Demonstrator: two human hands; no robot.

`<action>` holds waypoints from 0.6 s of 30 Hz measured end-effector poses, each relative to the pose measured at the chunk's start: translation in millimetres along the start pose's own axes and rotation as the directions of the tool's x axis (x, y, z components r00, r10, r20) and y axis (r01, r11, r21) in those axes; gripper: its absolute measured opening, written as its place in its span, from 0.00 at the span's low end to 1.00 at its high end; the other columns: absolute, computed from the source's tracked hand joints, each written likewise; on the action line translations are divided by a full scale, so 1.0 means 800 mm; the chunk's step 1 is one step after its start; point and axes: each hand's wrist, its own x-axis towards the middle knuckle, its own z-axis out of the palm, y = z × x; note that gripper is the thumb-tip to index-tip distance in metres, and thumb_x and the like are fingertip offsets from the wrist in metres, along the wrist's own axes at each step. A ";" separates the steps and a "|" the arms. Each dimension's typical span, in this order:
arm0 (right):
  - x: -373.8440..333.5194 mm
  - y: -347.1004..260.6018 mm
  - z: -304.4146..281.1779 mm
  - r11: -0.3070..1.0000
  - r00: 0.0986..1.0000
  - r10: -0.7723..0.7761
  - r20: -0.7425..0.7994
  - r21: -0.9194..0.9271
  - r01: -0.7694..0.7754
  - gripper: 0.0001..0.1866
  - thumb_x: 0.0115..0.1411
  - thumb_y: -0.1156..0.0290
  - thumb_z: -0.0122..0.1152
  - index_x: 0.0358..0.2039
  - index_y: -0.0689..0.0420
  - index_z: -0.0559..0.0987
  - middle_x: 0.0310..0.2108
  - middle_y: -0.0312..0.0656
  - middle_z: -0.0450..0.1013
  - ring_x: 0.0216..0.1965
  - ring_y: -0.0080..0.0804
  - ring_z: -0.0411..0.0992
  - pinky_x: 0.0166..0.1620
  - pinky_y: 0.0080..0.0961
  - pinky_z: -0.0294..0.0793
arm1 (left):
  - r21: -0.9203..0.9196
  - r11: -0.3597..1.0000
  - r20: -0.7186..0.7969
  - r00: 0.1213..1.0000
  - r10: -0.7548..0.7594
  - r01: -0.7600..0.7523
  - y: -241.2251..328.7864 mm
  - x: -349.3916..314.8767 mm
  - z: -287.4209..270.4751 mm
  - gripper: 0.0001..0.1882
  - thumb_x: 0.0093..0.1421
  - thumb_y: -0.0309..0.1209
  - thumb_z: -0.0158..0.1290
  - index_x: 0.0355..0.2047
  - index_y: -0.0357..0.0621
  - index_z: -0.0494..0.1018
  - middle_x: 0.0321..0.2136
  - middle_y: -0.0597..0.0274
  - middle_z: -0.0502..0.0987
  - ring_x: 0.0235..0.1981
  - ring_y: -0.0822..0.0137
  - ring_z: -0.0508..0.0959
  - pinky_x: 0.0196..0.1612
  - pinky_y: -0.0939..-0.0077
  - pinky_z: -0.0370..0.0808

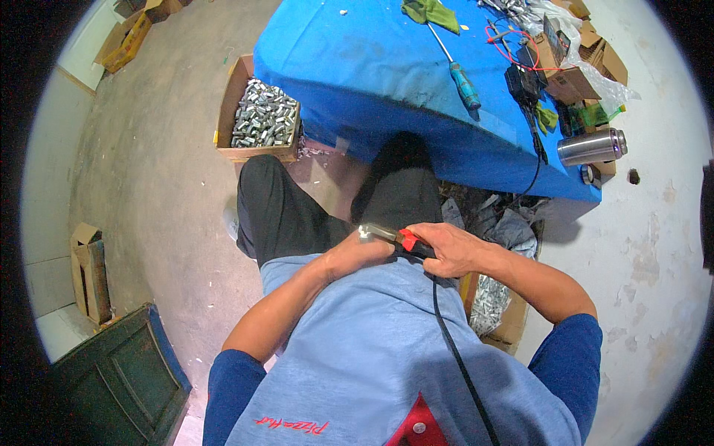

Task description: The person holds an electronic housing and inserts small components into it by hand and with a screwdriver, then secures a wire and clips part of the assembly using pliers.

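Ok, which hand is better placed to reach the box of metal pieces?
Probably the left hand: it's nearer the box, while the right hand grips the corded tool. Left's grip is unclear.

- A table under a bright blue cloth [357, 63] bears a teal-handled screwdriver [462, 85], a crumpled olive-green cloth [433, 13], a black rectangular power adapter [523, 85] and a silver cylindrical metal flask [587, 148] on its side.
- The grey-brown floor [163, 156] carries an open brown cardboard box [256, 154].

On the blue cloth [335, 44] lies a teal-handled screwdriver [464, 86]; toward its right side there is a steel flask [589, 148]. At left, one narrow cardboard box [91, 276] is near a dark panelled board [111, 379].
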 end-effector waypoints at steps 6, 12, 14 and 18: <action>-0.004 -0.014 -0.006 0.993 0.994 0.080 0.075 0.081 -0.086 0.32 0.43 0.71 0.55 0.53 0.63 0.67 0.43 0.57 0.71 0.48 0.54 0.70 0.53 0.42 0.68 | -0.012 0.998 0.014 0.998 -0.060 0.061 -0.002 0.002 -0.002 0.08 0.55 0.34 0.52 0.22 0.45 0.69 0.19 0.75 0.65 0.22 0.81 0.61 0.23 0.78 0.58; -0.010 -0.022 -0.009 0.985 0.983 0.155 0.102 0.056 -0.161 0.34 0.44 0.71 0.55 0.56 0.63 0.64 0.48 0.58 0.69 0.52 0.53 0.68 0.56 0.40 0.66 | 0.048 0.997 -0.003 0.998 -0.056 0.056 0.003 0.005 -0.002 0.09 0.54 0.33 0.51 0.21 0.44 0.69 0.19 0.74 0.65 0.22 0.81 0.61 0.22 0.78 0.58; -0.010 -0.033 -0.015 0.969 0.964 0.218 0.154 0.079 -0.232 0.34 0.45 0.71 0.54 0.56 0.64 0.63 0.49 0.59 0.68 0.53 0.53 0.67 0.57 0.39 0.66 | 0.072 0.996 -0.030 0.998 -0.054 0.056 0.001 0.006 -0.001 0.08 0.54 0.32 0.51 0.22 0.43 0.70 0.19 0.74 0.66 0.22 0.81 0.62 0.22 0.77 0.59; -0.015 -0.044 -0.023 0.973 0.962 0.222 0.161 0.034 -0.230 0.30 0.48 0.71 0.52 0.54 0.65 0.64 0.45 0.60 0.69 0.50 0.56 0.68 0.54 0.42 0.67 | 0.079 0.997 -0.066 0.998 0.004 0.001 -0.010 0.011 0.002 0.07 0.54 0.30 0.50 0.24 0.40 0.72 0.19 0.73 0.67 0.23 0.79 0.63 0.23 0.76 0.61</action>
